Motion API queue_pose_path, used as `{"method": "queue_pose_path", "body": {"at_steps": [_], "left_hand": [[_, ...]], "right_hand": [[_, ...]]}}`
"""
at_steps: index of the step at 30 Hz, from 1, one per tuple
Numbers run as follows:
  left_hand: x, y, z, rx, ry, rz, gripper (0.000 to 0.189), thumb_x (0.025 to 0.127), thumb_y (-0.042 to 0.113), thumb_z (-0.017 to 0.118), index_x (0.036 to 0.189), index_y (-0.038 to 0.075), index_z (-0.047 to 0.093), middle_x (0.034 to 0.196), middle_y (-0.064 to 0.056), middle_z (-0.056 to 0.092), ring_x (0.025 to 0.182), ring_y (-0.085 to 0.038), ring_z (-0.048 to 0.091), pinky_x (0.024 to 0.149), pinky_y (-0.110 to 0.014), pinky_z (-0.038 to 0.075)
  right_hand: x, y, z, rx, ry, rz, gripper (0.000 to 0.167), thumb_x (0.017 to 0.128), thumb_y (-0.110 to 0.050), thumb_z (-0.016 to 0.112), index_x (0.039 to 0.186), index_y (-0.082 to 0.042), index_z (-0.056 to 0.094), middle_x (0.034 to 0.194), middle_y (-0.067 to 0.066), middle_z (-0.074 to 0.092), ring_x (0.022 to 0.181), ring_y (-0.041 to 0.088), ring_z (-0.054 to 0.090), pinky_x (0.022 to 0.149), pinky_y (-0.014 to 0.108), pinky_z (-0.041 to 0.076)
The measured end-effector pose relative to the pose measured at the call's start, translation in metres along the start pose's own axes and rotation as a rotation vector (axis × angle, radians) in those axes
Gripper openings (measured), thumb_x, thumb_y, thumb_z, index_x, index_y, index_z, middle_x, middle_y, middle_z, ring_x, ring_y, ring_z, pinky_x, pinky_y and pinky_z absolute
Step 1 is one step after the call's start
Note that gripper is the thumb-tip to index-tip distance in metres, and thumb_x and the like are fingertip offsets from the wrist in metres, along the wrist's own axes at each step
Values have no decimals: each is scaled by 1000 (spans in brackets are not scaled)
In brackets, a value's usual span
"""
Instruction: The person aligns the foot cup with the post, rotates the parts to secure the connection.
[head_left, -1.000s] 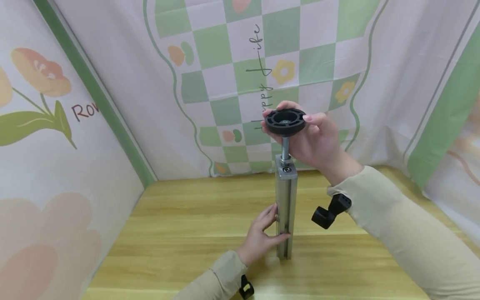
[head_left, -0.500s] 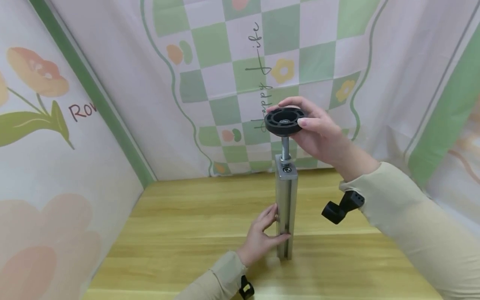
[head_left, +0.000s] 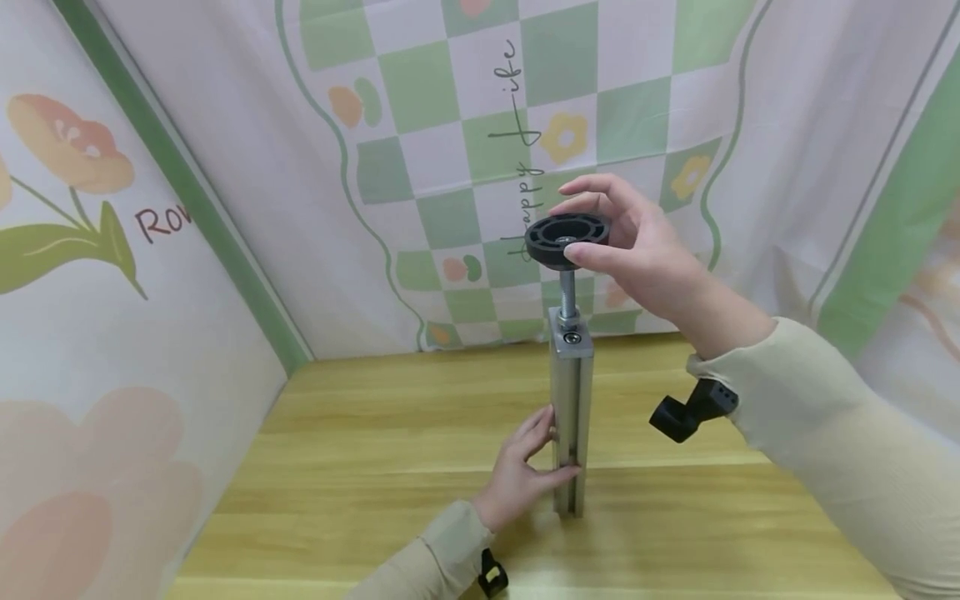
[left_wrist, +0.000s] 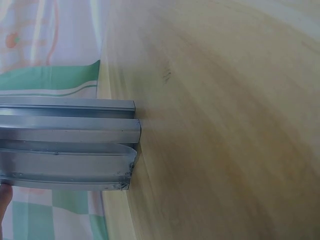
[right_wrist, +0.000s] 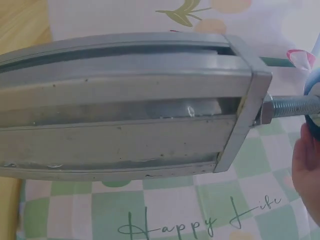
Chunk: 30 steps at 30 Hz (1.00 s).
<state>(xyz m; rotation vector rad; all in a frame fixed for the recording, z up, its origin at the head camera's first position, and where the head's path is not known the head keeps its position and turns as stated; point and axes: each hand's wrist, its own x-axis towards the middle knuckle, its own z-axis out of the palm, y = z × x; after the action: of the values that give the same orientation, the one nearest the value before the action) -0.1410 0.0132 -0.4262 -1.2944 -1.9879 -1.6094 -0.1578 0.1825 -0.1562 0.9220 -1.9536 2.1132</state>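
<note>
An aluminium profile (head_left: 570, 425) with slotted sides stands upright on the wooden table. My left hand (head_left: 525, 471) grips its lower part, thumb across the near face and fingers at the left side. From the profile's end cap (head_left: 573, 337) rises a threaded bolt (head_left: 567, 292) with a hex nut (right_wrist: 267, 109) at its base. The bolt carries a round black levelling foot (head_left: 543, 250), hollow on top. My right hand (head_left: 645, 250) holds this foot, the thumb on the near rim and fingers round the far side. In the right wrist view, only part of that hand shows.
The wooden table (head_left: 375, 433) reaches back to a hanging cloth (head_left: 427, 92) with green checks. Printed cloth (head_left: 172, 333) also closes off the left side. A black camera mount (head_left: 686, 412) juts from the right sleeve.
My right hand has swung round the foot's rim to the near right, its thumb shifting leftward over the front. The left hand and the profile have stayed in place.
</note>
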Motion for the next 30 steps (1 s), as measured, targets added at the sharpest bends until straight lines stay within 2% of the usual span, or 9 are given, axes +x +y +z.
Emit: {"method": "queue_pose_path", "body": {"at_steps": [3, 4, 8, 10, 11, 17, 26, 30], "left_hand": [[0, 1, 0, -2, -2, -26, 95, 74, -6, 75, 149, 17, 21, 137, -25, 42, 99, -32, 60, 100, -33, 50], [-1, 2, 0, -5, -3, -45, 94, 74, -5, 75, 149, 15, 23, 138, -25, 42, 99, -31, 60, 100, -33, 50], [-1, 5, 0, -24, -7, -106, 89, 74, -3, 75, 147, 11, 26, 139, -24, 42, 101, -31, 60, 102, -33, 48], [-1, 5, 0, -26, -6, -114, 88, 74, -3, 75, 147, 10, 27, 140, -24, 41, 102, -31, 60, 103, -33, 47], [-1, 5, 0, -24, -6, -108, 88, 74, -4, 75, 147, 10, 27, 139, -25, 41, 102, -31, 60, 102, -33, 48], [0, 5, 0, -43, -6, -83, 90, 73, -6, 75, 147, 10, 26, 139, -25, 41, 101, -33, 60, 102, -33, 48], [1, 6, 0, -27, -5, -73, 90, 74, -4, 75, 147, 13, 25, 138, -24, 43, 99, -32, 61, 101, -36, 49], [1, 6, 1, -9, 0, -60, 91, 74, -4, 75, 147, 13, 25, 137, -24, 44, 98, -32, 61, 100, -37, 49]], "right_hand": [[-2, -4, 5, -105, 61, 23, 45, 82, 9, 60, 119, -16, 52, 110, 5, 59, 92, 14, 63, 76, 17, 57], [-2, -5, 7, -163, 82, 27, 46, 82, 7, 63, 119, -16, 51, 109, 4, 59, 86, 13, 63, 70, 16, 57], [-4, -9, 16, -438, 171, 33, 49, 80, -6, 72, 123, -15, 50, 106, 1, 55, 79, 12, 57, 58, 16, 50], [-5, -11, 20, -556, 216, 31, 52, 78, -12, 75, 123, -14, 50, 104, -1, 51, 79, 13, 53, 56, 18, 45], [-5, -11, 22, -583, 235, 24, 53, 77, -13, 76, 123, -13, 50, 103, -1, 50, 84, 14, 52, 59, 17, 45], [-5, -12, 30, -683, 293, -42, 54, 74, -15, 80, 119, -5, 52, 101, 2, 43, 95, 12, 41, 80, 19, 37], [-5, -9, 35, -722, 360, -99, 54, 71, -14, 81, 114, -2, 53, 99, 5, 43, 90, 14, 38, 82, 22, 38], [-7, -8, 35, -728, 368, -118, 56, 70, -15, 82, 115, -1, 52, 97, 3, 42, 91, 13, 37, 81, 22, 38]]}}
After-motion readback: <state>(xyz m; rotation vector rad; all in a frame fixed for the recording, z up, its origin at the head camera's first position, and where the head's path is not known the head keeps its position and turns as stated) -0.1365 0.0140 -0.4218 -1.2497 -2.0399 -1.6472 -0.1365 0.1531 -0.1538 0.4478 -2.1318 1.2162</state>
